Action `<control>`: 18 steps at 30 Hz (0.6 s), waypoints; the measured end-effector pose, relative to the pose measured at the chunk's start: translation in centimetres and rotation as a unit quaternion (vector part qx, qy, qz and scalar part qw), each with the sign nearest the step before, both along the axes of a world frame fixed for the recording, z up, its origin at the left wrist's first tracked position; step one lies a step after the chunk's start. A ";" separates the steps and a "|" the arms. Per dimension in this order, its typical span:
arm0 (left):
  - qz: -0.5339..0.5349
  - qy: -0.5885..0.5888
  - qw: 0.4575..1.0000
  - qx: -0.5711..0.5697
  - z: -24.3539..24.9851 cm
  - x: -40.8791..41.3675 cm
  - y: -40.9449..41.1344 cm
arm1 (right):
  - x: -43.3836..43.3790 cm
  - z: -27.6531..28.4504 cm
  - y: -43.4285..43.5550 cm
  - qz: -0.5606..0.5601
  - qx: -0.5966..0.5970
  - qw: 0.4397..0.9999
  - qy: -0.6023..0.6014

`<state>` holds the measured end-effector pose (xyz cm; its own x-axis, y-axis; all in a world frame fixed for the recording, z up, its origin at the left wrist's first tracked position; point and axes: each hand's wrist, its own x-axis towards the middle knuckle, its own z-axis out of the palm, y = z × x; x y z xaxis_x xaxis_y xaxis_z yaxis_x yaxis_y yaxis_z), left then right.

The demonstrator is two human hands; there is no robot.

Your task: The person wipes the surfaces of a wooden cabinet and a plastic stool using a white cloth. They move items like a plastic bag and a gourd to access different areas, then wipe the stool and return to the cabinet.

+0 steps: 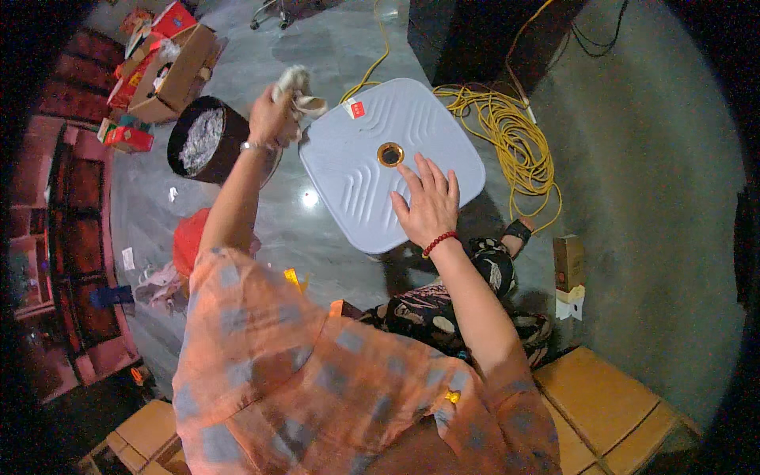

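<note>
A whitish square plastic panel (368,133) with rounded corners and pressed wavy ribs lies in front of me, perhaps the top of a stool or small table. A gold-rimmed round hole (390,155) is at its centre, and a red-and-white sticker (356,109) is near its far left edge. My right hand (430,205) rests on the panel just below the hole, fingers spread and holding nothing. Beyond the panel's left corner, my left hand (270,119) grips a crumpled pale cloth (295,86). What supports the panel is hidden beneath it.
A dark bin (228,142) full of pale crumpled material stands left, near an open cardboard box (172,77). Yellow cable (513,139) lies coiled to the right. A red bag (189,240) is beside my left arm; a small brown box (568,261) is far right.
</note>
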<state>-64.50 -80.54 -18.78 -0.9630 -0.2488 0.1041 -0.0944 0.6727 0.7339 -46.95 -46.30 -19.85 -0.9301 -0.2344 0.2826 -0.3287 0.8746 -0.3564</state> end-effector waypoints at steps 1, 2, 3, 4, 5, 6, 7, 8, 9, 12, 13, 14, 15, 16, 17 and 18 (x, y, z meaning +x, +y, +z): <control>-0.035 -0.036 0.997 0.064 -2.7 0.2 -0.4 | -0.1 0.0 0.0 0.005 -0.005 1.000 0.001; -0.067 -0.041 0.995 0.070 -5.1 0.8 0.4 | -0.1 0.0 0.0 0.009 -0.009 1.000 0.001; -0.101 -0.046 0.991 0.077 -6.4 1.6 1.7 | 0.0 0.0 0.0 0.010 -0.010 1.000 0.000; -0.077 -0.075 0.986 0.131 -6.0 1.9 2.5 | 0.1 0.1 0.1 0.006 -0.008 1.000 -0.002; -0.052 -0.103 0.976 0.185 -5.5 2.2 3.1 | 0.1 0.0 0.1 0.002 -0.005 1.000 -0.004; -0.023 -0.128 0.963 0.237 -4.6 2.5 3.7 | 0.0 0.1 0.2 0.003 -0.003 1.000 -0.003; -0.016 -0.123 0.968 0.220 -3.8 2.9 4.4 | 0.0 0.1 0.2 0.002 -0.004 1.000 -0.003; -0.009 -0.118 0.972 0.203 -3.1 3.2 5.2 | 0.1 0.1 0.3 0.000 -0.005 1.000 -0.004; 0.001 -0.115 0.976 0.183 -2.4 3.5 5.2 | 0.1 0.2 0.3 0.000 -0.009 1.000 -0.007; -0.029 -0.104 0.984 0.140 -3.0 3.5 4.4 | 0.5 0.8 0.6 0.016 -0.011 1.000 -0.010; -0.040 -0.114 0.987 0.106 -2.9 3.7 4.5 | 0.7 0.8 0.8 0.016 -0.010 1.000 -0.007; -0.050 -0.114 0.992 -0.006 -2.7 3.5 4.5 | 0.6 0.9 0.9 0.016 -0.009 1.000 -0.003; -0.079 -0.103 0.990 -0.063 -1.9 3.5 5.1 | 0.7 0.6 1.0 0.017 -0.006 1.000 0.002; -0.107 -0.089 0.983 -0.119 -0.6 3.2 6.3 | 0.5 0.5 1.0 0.014 -0.001 1.000 0.006; -0.135 -0.074 0.973 -0.174 0.0 2.8 7.4 | 0.4 0.3 0.9 0.011 -0.003 1.000 0.008; -0.112 -0.092 0.966 -0.214 -0.2 2.7 8.1 | 0.4 0.1 0.7 0.010 -0.006 1.000 0.010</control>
<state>-61.84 -72.49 -18.96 -0.9996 -0.0040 -0.0265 -0.0135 0.9295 0.3687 -46.54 -45.61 -19.80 -0.9199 -0.2484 0.3034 -0.3522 0.8636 -0.3608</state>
